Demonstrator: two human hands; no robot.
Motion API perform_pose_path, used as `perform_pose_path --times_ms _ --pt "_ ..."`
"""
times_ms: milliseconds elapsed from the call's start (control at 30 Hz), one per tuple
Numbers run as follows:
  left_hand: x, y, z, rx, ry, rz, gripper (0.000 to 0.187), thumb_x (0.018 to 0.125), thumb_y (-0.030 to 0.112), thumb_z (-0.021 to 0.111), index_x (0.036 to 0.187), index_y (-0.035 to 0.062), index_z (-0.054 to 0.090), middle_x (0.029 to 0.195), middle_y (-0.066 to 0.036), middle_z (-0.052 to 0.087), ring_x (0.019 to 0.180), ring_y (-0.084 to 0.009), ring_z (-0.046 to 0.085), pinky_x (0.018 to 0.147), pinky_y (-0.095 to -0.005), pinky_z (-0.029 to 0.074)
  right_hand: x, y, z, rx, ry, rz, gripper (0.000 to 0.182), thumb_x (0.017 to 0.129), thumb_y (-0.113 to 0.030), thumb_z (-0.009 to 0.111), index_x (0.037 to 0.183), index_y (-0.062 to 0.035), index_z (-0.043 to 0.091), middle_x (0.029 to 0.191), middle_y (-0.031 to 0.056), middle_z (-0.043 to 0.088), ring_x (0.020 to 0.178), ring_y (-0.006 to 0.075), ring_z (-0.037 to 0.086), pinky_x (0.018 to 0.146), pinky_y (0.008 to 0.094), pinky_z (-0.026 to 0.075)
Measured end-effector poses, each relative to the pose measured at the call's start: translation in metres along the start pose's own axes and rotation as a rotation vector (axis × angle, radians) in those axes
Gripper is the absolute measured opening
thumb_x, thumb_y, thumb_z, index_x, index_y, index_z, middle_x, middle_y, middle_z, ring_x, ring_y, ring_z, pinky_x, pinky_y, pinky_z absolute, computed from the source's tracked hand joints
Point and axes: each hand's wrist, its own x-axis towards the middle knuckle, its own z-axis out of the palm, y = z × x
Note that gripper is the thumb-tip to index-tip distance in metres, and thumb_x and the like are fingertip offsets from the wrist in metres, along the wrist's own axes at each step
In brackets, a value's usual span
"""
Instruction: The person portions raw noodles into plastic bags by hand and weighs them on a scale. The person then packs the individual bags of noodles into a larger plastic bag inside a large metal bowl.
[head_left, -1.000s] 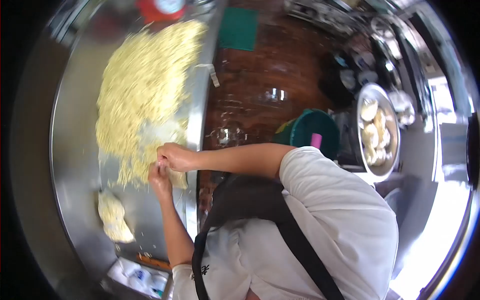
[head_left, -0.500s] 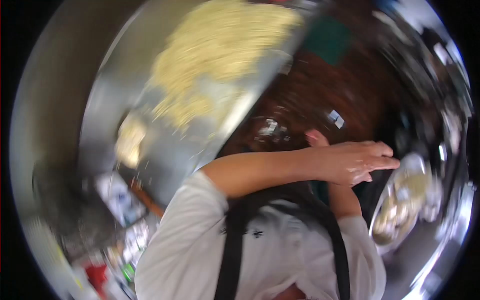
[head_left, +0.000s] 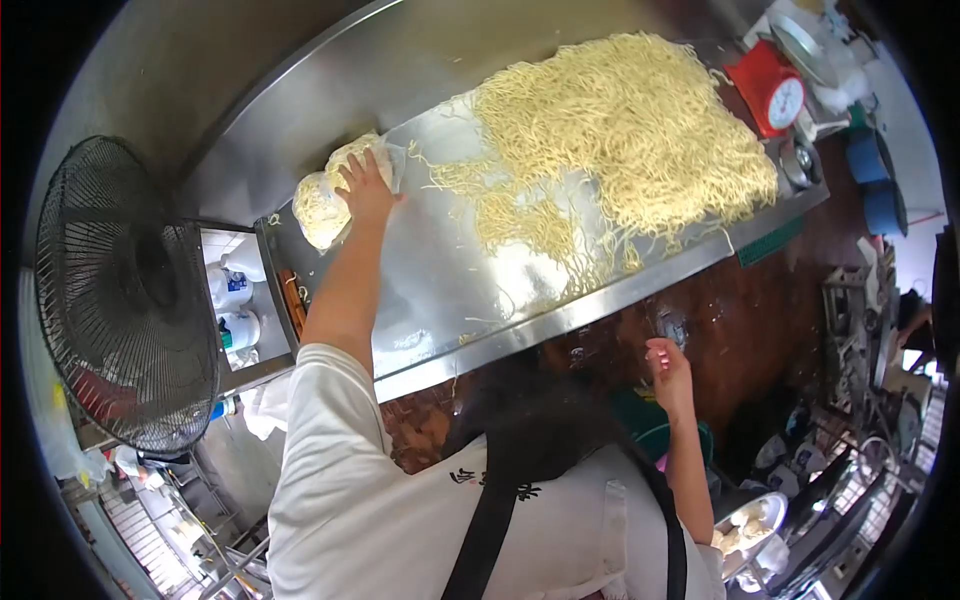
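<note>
Evidently, my left hand (head_left: 367, 192) lies spread on the bagged noodles (head_left: 319, 212) at ten o'clock; I'd favour a broad, light grip. My right hand (head_left: 672, 374), half-open at four o'clock, appears empty.

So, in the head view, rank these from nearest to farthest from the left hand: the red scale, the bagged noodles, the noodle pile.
1. Bagged noodles: partly beneath the left hand.
2. Noodle pile: to the hand's right.
3. Red scale: past the pile, far right.
</note>
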Motion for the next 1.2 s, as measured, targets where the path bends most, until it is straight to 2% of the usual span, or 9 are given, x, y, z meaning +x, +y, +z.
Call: perform_pose_path --times_ms 300,367,600,700,767,867,967,1067,1200 --pt "0.037 -0.044 0.012 -1.174 -0.015 -0.112 0.013 0.096 0.012 0.053 0.099 0.0049 0.064 0.088 -0.003 0.065 0.084 -0.0162 0.06 0.078 -0.0284 0.045 0.109 -0.135 0.115 -0.123 -0.405 -0.315 0.039 0.086 -0.01 0.069 0.123 -0.0034 0.058 0.113 0.0184 0.063 0.105 0.0318 0.061 0.091 0.0388 0.049" --pt "0.017 -0.03 -0.038 -1.559 -0.084 -0.145 0.016 0.1 0.02 0.056 0.096 0.006 0.063 0.087 0.003 0.06 0.082 -0.0054 0.05 0.077 -0.0231 0.043 0.128 -0.17 0.152 -0.198 -0.107 -0.78 0.06 0.079 -0.016 0.078 0.13 -0.0007 0.05 0.119 0.021 0.057 0.116 0.0353 0.055 0.097 0.0409 0.046" --pt "-0.082 0.039 -0.132 -1.955 -0.622 0.134 0.06 0.089 0.02 0.07 0.142 0.0103 0.042 0.108 -0.004 0.061 0.1 -0.0156 0.059 0.092 -0.0336 0.047 0.176 -0.212 0.228 -0.415 -0.214 -0.61 0.041 0.071 -0.008 0.072 0.111 -0.0003 0.061 0.104 0.0231 0.066 0.102 0.0413 0.061 0.094 0.0467 0.045" --pt "-0.105 0.037 -0.076 -1.1 -0.466 0.404 0.076 0.082 0.021 0.077 0.145 0.0101 0.036 0.127 -0.013 0.059 0.128 -0.029 0.049 0.11 -0.0423 0.035 0.182 -0.181 0.187 -0.218 -0.514 -0.447 0.033 0.084 -0.02 0.07 0.112 -0.0039 0.063 0.094 0.0198 0.068 0.091 0.0358 0.066 0.088 0.0465 0.047" --pt "-0.123 0.071 -0.056 -1.13 -0.37 0.527 0.069 0.081 0.026 0.078 0.139 0.008 0.045 0.136 -0.016 0.054 0.143 -0.0305 0.03 0.118 -0.0443 0.023 0.17 -0.176 0.166 -0.11 -0.638 -0.535 0.036 0.085 -0.021 0.071 0.116 -0.0054 0.062 0.106 0.0216 0.065 0.102 0.0352 0.063 0.093 0.0445 0.046" --pt "-0.126 0.126 -0.031 -1.219 -0.137 0.906 0.045 0.086 0.022 0.071 0.126 0.0046 0.058 0.13 -0.015 0.06 0.131 -0.0302 0.048 0.11 -0.0421 0.036 0.146 -0.2 0.124 -0.001 -0.557 -0.768 0.06 0.082 -0.024 0.075 0.134 -0.0077 0.049 0.132 0.0224 0.052 0.123 0.0341 0.052 0.103 0.0425 0.041" --pt "-0.138 0.156 -0.064 -1.505 -0.768 0.045 0.023 0.092 0.018 0.06 0.109 0.0041 0.066 0.112 -0.013 0.068 0.105 -0.0251 0.064 0.092 -0.0367 0.05 0.147 -0.149 0.098 0.114 -0.329 -0.669 0.11 0.071 -0.035 0.085 0.152 -0.0058 0.017 0.156 0.0199 0.023 0.142 0.0383 0.029 0.114 0.0451 0.029" --pt "-0.159 0.184 0.009 -1.846 -0.755 -0.468 0.018 0.093 0.011 0.053 0.102 0.0035 0.067 0.091 -0.008 0.069 0.081 -0.019 0.066 0.073 -0.0328 0.053 0.136 -0.081 0.154 -0.366 -0.337 -0.697 0.118 0.063 -0.035 0.089 0.152 -0.0046 0.018 0.155 0.0216 0.022 0.142 0.0417 0.025 0.114 0.0462 0.029" --pt "-0.15 0.184 0.026 -1.866 -0.876 -0.847 0.022 0.094 0.012 0.052 0.113 0.0029 0.061 0.084 -0.006 0.064 0.079 -0.0191 0.063 0.068 -0.032 0.052 0.124 -0.08 0.205 -0.333 0.0 -0.737 0.081 0.068 -0.027 0.081 0.137 -0.0027 0.045 0.138 0.0235 0.047 0.122 0.047 0.047 0.102 0.0503 0.039"
